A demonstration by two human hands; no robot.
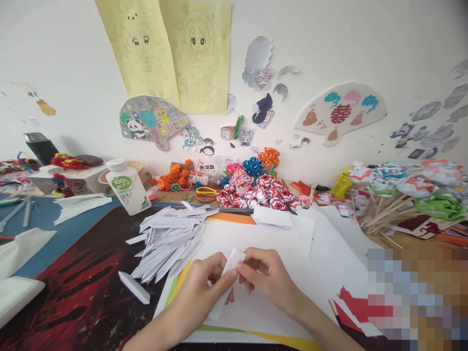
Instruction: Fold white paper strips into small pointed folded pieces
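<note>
Between my two hands is a narrow folded strip of white paper (234, 257), tilted with its top end up and to the right. My left hand (208, 282) pinches it along its length, thumb on the near face. The thumb and fingers of my right hand (265, 270) press its right edge close to the top. Below them lies a large white sheet (278, 239) over yellow, orange and green paper. A heap of folded white paper strips (171, 239) sits to the left, and one loose folded strip (134, 287) rests apart from it on the dark mat.
A white bottle (127, 187) stands behind the heap. Red and white paper flowers (272, 192) line the wall, with a folded white paper (272, 217) before them. At right are flowers on wooden sticks (387, 209) and red paper scraps (356, 307).
</note>
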